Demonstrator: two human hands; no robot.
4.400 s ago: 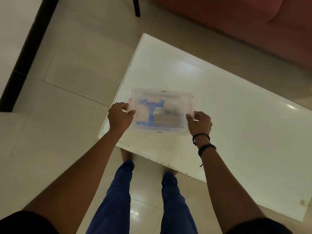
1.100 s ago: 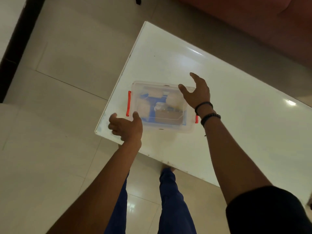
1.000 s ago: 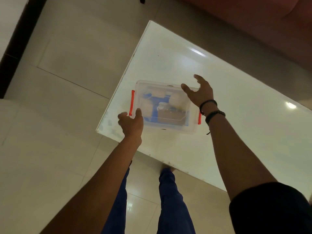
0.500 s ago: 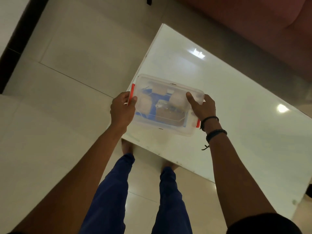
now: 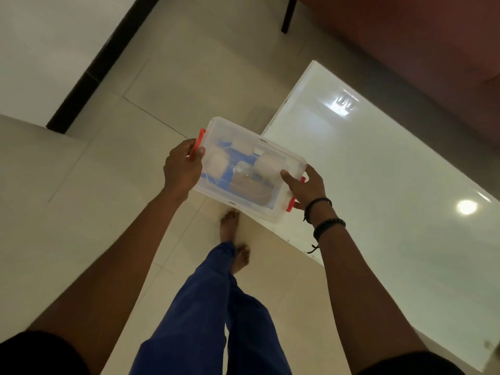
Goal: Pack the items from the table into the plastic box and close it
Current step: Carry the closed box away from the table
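The left hand [image 5: 183, 169] is closed around one short end of the plastic box [image 5: 250, 169], thumb on the lid beside the red latch [image 5: 199, 140]. The right hand [image 5: 304, 186] clasps the opposite short end, thumb pressed on the lid, fingers curled under by the second red latch [image 5: 290, 205]. Between them the box is held in the air, tilted, mostly over the tiled floor [image 5: 108, 212] and only its far corner overlapping the edge of the white surface [image 5: 392, 185].

The lid sits on the box and both latches appear folded down, so the packing and closing look finished; the step in hand seems to be carrying the closed box off. The next move calls for keeping both ends level so the contents do not slide, and for a firm hold under the rim, not on the latches, which could pop open under load.

Counted: one box, one lid, two red latches. Through the cloudy plastic there are two pale rounded items [image 5: 216, 162], one nearer each end, a brownish flat item [image 5: 250, 185] toward the near side, and something blue [image 5: 227, 150] under them; whether the blue is one piece or several cannot be told. The visible part of the surface carries only light reflections. Two dark bracelets [image 5: 324, 215] ring the right wrist. Both bare feet stand on the floor below.
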